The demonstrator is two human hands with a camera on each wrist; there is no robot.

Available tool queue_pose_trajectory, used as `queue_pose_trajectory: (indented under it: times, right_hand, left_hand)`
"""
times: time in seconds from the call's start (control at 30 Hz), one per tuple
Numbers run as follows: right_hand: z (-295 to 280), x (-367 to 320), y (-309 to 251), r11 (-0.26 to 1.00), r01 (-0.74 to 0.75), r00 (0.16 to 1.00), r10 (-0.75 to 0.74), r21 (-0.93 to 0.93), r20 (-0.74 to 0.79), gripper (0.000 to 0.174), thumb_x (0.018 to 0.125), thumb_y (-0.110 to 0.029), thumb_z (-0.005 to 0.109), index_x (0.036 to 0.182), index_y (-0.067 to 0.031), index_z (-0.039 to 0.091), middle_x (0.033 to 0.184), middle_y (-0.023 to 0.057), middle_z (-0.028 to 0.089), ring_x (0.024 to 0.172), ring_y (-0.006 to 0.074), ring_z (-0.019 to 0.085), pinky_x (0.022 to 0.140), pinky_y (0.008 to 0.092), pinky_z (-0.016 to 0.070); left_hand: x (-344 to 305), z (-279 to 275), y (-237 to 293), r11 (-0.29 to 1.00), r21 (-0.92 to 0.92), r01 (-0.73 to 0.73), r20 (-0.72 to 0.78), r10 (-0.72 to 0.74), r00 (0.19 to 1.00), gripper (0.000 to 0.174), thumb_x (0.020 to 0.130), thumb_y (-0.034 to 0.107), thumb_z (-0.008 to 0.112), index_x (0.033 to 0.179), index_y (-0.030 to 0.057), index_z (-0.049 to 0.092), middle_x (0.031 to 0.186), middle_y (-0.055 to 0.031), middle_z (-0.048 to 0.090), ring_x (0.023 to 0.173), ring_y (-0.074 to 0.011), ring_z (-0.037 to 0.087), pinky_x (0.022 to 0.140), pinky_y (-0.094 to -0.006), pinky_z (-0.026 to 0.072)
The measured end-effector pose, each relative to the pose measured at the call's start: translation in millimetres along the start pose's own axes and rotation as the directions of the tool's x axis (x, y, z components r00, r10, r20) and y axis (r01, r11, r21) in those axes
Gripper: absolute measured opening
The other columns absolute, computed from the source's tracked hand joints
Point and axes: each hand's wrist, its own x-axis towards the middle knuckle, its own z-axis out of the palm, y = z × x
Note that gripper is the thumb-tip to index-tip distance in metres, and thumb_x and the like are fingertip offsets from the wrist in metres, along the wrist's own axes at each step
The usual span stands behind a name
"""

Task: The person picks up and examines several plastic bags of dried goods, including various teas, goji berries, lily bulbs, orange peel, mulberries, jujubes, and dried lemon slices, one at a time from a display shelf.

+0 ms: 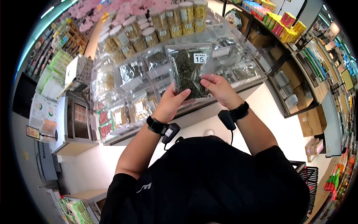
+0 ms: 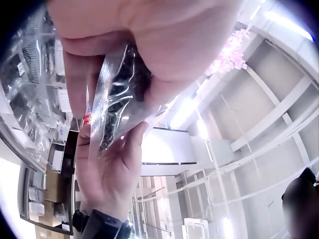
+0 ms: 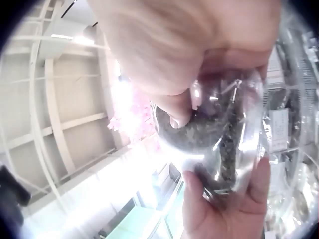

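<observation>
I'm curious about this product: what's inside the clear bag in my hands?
Dark leafy bits show through the clear bag. Whatever lies behind the white 15 label, or directly under the left hand and right hand, can't be seen.

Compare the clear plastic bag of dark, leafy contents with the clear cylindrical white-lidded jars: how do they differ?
The clear plastic bag of dark, leafy contents is a flattish pouch; the clear cylindrical white-lidded jars are round-sided. The bag's contents are dark, the jars' yellowish to brownish. The left and right hands hold the bag, while the jars stand stacked, untouched. Both are see-through and bear white labels.
</observation>
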Motion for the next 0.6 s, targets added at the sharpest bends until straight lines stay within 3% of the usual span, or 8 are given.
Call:
queue_pose_trajectory:
  times: [0.13,0.23,0.4,0.57,0.6]
  right_hand:
    - [-1.6,-2.4,-28.5,0.950,0.303,0.951,-0.295,-0.078,0.097,0.030,0.090,-0.013,0.059,0.117,0.0012,0.054,0.101,0.0053,0.063,0.092,0.0105,0.057,0.082,0.0241,0.0459]
    - [-9.4,-7.8,-47.4,0.925,0.376,0.919,-0.380,0.052,0.107,0.039,0.088,-0.010,0.062,0.123,-0.0005,0.048,0.104,0.0054,0.061,0.094,0.0119,0.056,0.083,0.0255,0.0459]
    - [-62.3,5.3,-67.7,0.885,0.460,0.873,-0.465,0.069,0.146,0.050,0.083,-0.009,0.068,0.126,-0.0042,0.044,0.108,0.0028,0.048,0.094,0.0125,0.053,0.082,0.0266,0.0461]
    - [-118.0,0.0,-101.3,0.860,0.491,0.844,-0.509,0.140,0.168,0.051,0.083,-0.010,0.068,0.127,-0.0038,0.043,0.107,0.0026,0.050,0.095,0.0121,0.053,0.085,0.0268,0.0444]
    - [-130.1,4.1,-102.5,0.856,0.497,0.836,-0.516,0.139,0.188,0.045,0.084,-0.011,0.067,0.123,-0.0032,0.046,0.102,0.0016,0.053,0.094,0.0115,0.053,0.085,0.0263,0.0441]
  left_hand:
    - [1.6,30.5,28.2,0.997,0.040,-0.062,0.011,0.062,0.998,0.036,0.092,0.006,0.051,0.127,0.0082,0.042,0.122,-0.0080,0.053,0.108,-0.0218,0.056,0.079,-0.0396,0.0561]
    - [12.6,52.1,33.5,0.989,0.056,-0.140,0.009,0.139,0.990,0.037,0.092,0.004,0.050,0.127,0.0084,0.041,0.121,-0.0079,0.053,0.108,-0.0222,0.056,0.078,-0.0402,0.0566]
    - [47.9,104.9,30.6,0.959,0.077,-0.272,0.015,0.271,0.962,0.039,0.099,0.032,0.034,0.129,0.0081,0.035,0.121,-0.0088,0.052,0.106,-0.0225,0.056,0.078,-0.0406,0.0555]
    - [90.4,163.7,28.6,0.930,0.117,-0.350,0.005,0.352,0.936,0.041,0.099,0.035,0.035,0.129,0.0069,0.036,0.121,-0.0086,0.053,0.103,-0.0223,0.058,0.074,-0.0390,0.0563]
    - [96.4,172.4,27.9,0.927,0.148,-0.343,-0.014,0.349,0.937,0.041,0.099,0.035,0.035,0.127,0.0062,0.039,0.121,-0.0085,0.053,0.102,-0.0222,0.058,0.074,-0.0389,0.0565]
